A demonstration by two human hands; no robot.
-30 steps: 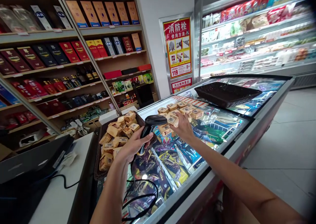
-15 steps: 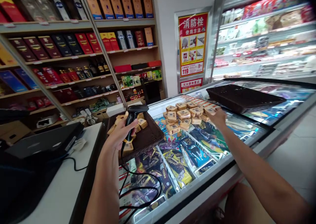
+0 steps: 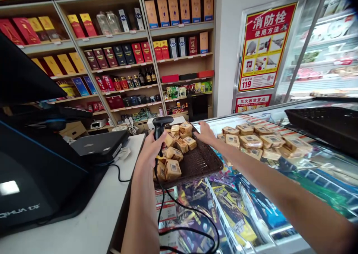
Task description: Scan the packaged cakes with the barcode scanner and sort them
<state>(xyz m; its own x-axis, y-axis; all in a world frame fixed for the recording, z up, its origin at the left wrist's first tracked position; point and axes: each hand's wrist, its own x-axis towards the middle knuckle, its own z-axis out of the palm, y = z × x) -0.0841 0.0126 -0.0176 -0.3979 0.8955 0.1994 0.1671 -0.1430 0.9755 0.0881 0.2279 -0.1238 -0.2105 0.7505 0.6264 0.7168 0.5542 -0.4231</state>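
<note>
A black handheld barcode scanner (image 3: 160,129) is upright in my left hand (image 3: 150,149), my fingers wrapped round its handle and the cable hanging below. Just behind it lies a brown woven tray (image 3: 200,164), its left part heaped with small wrapped packs (image 3: 173,155) that carry barcode labels. At the tray's far right edge is my right hand (image 3: 206,133), fingers apart, with nothing visible between them. To the right of that hand, more of the same packs (image 3: 251,141) are grouped on the freezer's glass top.
The glass-topped freezer (image 3: 220,242) shows bagged goods inside. On the left, a white counter (image 3: 92,224) bears a black checkout terminal (image 3: 33,172). Another dark tray (image 3: 321,125) is at the far right. Shelves of boxed bottles (image 3: 123,56) line the back wall.
My right hand has moved left from the packs on the glass to the tray's edge. The view has turned left. My left hand keeps holding the scanner.
</note>
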